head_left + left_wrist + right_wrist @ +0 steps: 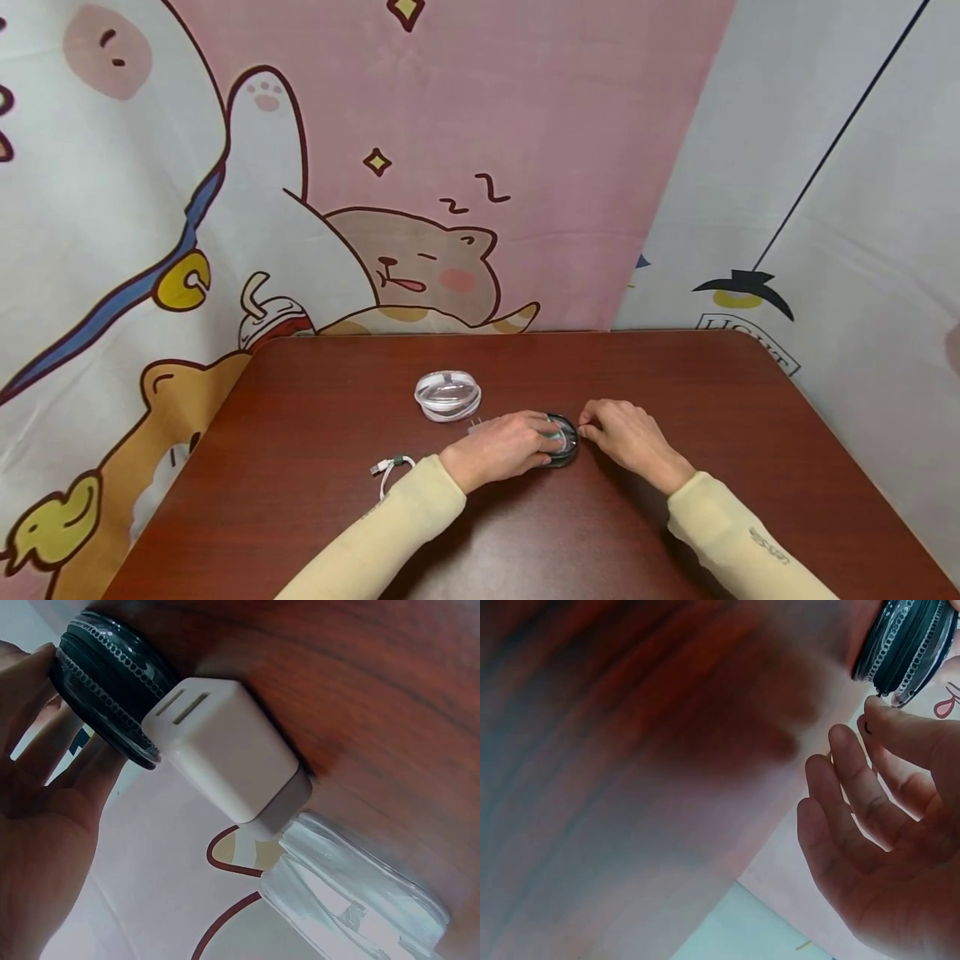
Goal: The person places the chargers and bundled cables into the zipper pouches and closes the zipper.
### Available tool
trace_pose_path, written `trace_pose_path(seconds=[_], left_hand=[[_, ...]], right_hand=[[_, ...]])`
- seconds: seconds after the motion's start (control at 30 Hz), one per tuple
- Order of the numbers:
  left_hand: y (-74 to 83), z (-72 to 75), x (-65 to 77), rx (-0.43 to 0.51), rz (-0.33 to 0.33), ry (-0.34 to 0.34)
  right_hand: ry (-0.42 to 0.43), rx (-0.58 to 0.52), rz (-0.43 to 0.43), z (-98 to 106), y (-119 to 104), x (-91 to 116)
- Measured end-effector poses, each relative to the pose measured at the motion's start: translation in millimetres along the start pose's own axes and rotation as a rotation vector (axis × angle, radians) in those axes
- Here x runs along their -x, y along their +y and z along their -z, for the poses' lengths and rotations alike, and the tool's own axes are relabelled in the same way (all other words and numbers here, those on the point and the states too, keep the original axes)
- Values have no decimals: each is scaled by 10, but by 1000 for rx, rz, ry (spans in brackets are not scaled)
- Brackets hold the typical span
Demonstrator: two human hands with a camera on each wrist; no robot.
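Observation:
A round zip case (567,442) with dark green-black trim and a see-through top lies on the table. My left hand (498,447) grips it, its fingers spread over the top and the thumb at the near side. Just right of the case, my right hand (626,437) pinches a small dark zipper pull (868,727) between thumb and forefinger; the other fingers are loosely bent. The case's zip (101,671) runs round its side wall. Beside the left hand sits a white charger plug (232,754) with two slots, mostly hidden in the head view.
A clear round case (447,396) with white trim stands behind the left hand. A white USB cable (392,463) with a dark tie lies left, partly under the left sleeve. The brown table (315,417) meets a cartoon-printed cloth (585,167) at its far edge.

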State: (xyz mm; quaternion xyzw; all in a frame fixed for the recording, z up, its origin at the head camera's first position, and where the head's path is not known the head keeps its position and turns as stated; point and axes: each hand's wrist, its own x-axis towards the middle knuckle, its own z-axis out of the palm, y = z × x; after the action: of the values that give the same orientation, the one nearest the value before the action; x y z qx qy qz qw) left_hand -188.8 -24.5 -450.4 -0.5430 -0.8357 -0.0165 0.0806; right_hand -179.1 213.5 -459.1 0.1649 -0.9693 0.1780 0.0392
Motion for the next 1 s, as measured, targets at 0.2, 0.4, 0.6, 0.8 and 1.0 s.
trace_pose_path(seconds=[0.2, 0.4, 0.6, 0.8, 1.0], left_hand=[[-13, 3, -13, -10, -18, -2], [-29, 13, -3, -13, -17, -15], [-41, 15, 1, 28, -1, -53], [-62, 14, 0, 55, -17, -64], [-82, 4, 0, 39, -68, -54]], right_hand=[[-13, -8, 4, 11, 3, -35], [1, -10, 28, 6, 11, -83], [7, -9, 65, -22, 13, -153], [-8, -4, 88, -56, 23, -243], [-50, -15, 97, -75, 29, -313]])
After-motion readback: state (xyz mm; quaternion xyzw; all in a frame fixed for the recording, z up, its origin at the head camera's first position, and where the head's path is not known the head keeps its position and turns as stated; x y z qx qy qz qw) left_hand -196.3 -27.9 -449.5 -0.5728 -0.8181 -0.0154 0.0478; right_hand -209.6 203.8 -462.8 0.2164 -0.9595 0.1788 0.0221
